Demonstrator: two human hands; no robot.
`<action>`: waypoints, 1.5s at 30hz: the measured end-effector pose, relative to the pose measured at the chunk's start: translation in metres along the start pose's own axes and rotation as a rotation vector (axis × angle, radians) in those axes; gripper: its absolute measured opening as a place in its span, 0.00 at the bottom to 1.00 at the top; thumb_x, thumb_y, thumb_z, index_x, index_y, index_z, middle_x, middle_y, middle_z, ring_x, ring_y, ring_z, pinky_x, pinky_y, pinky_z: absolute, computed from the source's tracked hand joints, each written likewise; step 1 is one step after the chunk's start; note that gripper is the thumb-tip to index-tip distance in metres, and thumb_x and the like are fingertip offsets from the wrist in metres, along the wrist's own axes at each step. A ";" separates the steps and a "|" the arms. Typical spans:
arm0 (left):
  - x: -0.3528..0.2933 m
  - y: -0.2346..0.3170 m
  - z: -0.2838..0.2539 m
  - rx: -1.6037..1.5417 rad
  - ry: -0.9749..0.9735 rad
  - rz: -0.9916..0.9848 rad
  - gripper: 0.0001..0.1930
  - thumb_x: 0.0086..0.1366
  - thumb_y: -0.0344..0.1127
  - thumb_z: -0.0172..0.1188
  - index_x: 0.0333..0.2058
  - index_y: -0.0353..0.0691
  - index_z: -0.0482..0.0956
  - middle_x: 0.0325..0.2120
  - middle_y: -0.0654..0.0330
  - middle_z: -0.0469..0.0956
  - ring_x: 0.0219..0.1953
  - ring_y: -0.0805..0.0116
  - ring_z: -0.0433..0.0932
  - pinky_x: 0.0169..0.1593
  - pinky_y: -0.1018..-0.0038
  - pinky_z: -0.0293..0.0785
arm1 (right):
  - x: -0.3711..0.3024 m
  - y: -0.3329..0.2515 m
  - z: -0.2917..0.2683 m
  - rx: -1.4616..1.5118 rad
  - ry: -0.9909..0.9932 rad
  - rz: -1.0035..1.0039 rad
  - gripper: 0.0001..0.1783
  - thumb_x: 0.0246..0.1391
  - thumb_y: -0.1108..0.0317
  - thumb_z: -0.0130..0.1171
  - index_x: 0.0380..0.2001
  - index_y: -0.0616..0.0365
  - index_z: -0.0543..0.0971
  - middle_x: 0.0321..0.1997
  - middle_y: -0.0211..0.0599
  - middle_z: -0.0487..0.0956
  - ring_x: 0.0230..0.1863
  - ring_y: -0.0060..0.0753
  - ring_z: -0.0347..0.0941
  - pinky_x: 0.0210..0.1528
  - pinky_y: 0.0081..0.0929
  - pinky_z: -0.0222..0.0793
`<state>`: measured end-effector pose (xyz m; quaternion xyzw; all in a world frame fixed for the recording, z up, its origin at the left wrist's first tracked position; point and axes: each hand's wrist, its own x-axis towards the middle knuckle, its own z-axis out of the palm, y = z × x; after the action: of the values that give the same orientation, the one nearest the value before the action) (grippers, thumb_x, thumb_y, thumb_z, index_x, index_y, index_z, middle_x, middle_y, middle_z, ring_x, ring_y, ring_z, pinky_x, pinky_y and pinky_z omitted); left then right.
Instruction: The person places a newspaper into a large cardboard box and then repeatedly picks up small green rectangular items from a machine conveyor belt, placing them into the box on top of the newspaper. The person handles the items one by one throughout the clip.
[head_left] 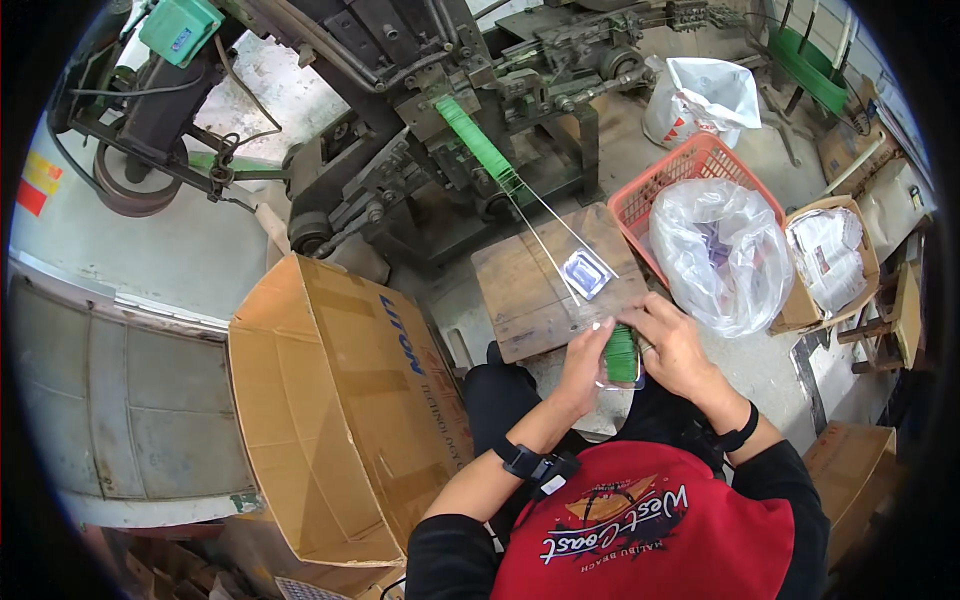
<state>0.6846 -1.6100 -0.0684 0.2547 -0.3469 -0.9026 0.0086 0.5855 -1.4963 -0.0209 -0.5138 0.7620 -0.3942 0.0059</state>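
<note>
Between my two hands is a stack of thin green-edged pieces [621, 356], held just off the near edge of a wooden board [515, 300]. My left hand [585, 362] grips its left side, fingers closed. From the right, my right hand [672, 345] curls round the stack's far end and right side; a ring shows on one finger. A flat purple-and-white piece [585, 273] lies on the board under two thin metal rails [545, 238]. Higher up, those rails carry a long row of green pieces [474, 140] out of the machine.
A dark machine [400, 180] fills the far side. On the left stands an open cardboard box [350, 400]. At right are a red plastic basket [715, 150] with a clear plastic bag [720, 270], a white sack [705, 95] and a carton of paper [828, 255].
</note>
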 end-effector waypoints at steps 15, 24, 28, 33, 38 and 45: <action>-0.182 0.267 -0.041 0.550 0.405 0.459 0.11 0.63 0.40 0.49 0.34 0.38 0.72 0.21 0.56 0.76 0.16 0.65 0.77 0.12 0.82 0.67 | 0.008 0.111 0.086 -0.252 -0.113 0.383 0.12 0.45 0.72 0.52 0.36 0.61 0.76 0.37 0.52 0.75 0.38 0.54 0.72 0.41 0.40 0.67; -0.221 0.283 -0.320 0.556 1.044 0.630 0.14 0.56 0.40 0.61 0.28 0.33 0.73 0.15 0.59 0.74 0.12 0.71 0.73 0.08 0.81 0.58 | 0.016 0.156 0.148 -0.380 -0.249 0.351 0.20 0.52 0.67 0.50 0.49 0.62 0.68 0.42 0.57 0.72 0.42 0.59 0.69 0.42 0.44 0.65; -0.174 0.215 -0.469 0.499 1.188 0.578 0.09 0.55 0.39 0.61 0.26 0.38 0.78 0.17 0.65 0.74 0.13 0.77 0.68 0.11 0.79 0.63 | 0.060 0.091 0.159 -0.206 -0.258 0.578 0.19 0.53 0.67 0.49 0.46 0.67 0.69 0.41 0.61 0.72 0.42 0.60 0.68 0.43 0.44 0.64; -0.092 0.167 -0.572 0.229 1.316 0.484 0.10 0.55 0.29 0.55 0.37 0.35 0.78 0.25 0.55 0.77 0.24 0.67 0.74 0.23 0.68 0.72 | 0.033 0.172 0.169 -0.416 -0.202 0.367 0.19 0.55 0.68 0.47 0.48 0.68 0.67 0.37 0.58 0.73 0.37 0.54 0.71 0.39 0.39 0.65; -0.036 0.156 -0.638 0.508 1.428 0.341 0.24 0.48 0.16 0.45 0.48 0.29 0.69 0.37 0.43 0.75 0.42 0.56 0.75 0.47 0.71 0.69 | 0.031 0.155 0.170 -0.352 -0.140 0.466 0.17 0.54 0.70 0.46 0.46 0.70 0.69 0.42 0.59 0.73 0.42 0.51 0.72 0.44 0.34 0.66; -0.019 0.151 -0.657 0.439 1.546 0.607 0.28 0.47 0.16 0.42 0.52 0.24 0.62 0.48 0.40 0.68 0.52 0.52 0.67 0.56 0.70 0.60 | 0.027 0.162 0.173 -0.385 -0.072 0.344 0.14 0.47 0.76 0.50 0.39 0.70 0.72 0.40 0.51 0.75 0.42 0.52 0.71 0.45 0.33 0.66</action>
<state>0.9828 -2.1293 -0.3787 0.6903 -0.4635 -0.3467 0.4341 0.5182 -1.5943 -0.2271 -0.3819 0.8984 -0.2168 0.0022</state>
